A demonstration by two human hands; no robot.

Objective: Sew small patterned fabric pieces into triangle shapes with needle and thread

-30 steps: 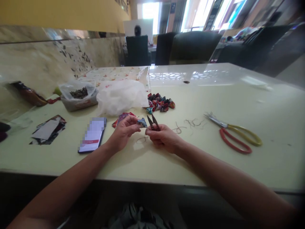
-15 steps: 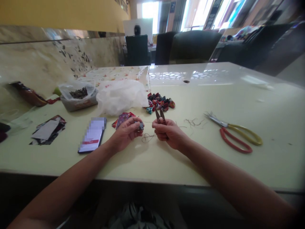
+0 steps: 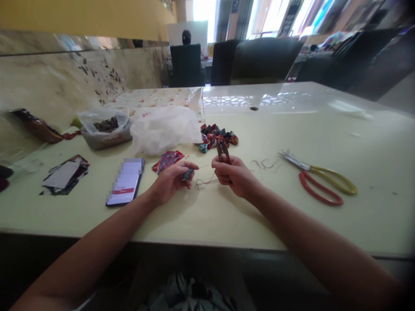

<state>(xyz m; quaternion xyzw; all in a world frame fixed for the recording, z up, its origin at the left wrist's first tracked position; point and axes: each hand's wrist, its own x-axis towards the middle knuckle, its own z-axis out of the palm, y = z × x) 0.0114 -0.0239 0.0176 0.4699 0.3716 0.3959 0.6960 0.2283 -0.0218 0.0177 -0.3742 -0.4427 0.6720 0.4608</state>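
Note:
Over the table's near middle, my left hand (image 3: 170, 183) is closed on a small dark blue-grey fabric piece (image 3: 187, 174), partly covered by the fingers. My right hand (image 3: 234, 176) grips small thread snips (image 3: 223, 151), their blades pointing up and away from me. A thin thread (image 3: 205, 183) loops between the two hands; its ends are hard to make out. Behind the snips lies a pile of small stuffed patterned fabric pieces (image 3: 214, 134). Flat patterned cloth pieces (image 3: 167, 162) rest just beyond my left hand.
Large scissors (image 3: 319, 178) with red and yellow handles lie at right, near loose thread scraps (image 3: 263, 164). At left are a phone (image 3: 126, 182), stacked cloth cutouts (image 3: 65, 173), a bag-lined container (image 3: 106, 137) of dark bits and a white plastic bag (image 3: 165, 129). Chairs (image 3: 267, 60) stand behind the table.
The snips' blades have come together, and my right hand has shifted slightly right. My left hand's index finger has stretched toward the right; the fabric piece stays in that hand.

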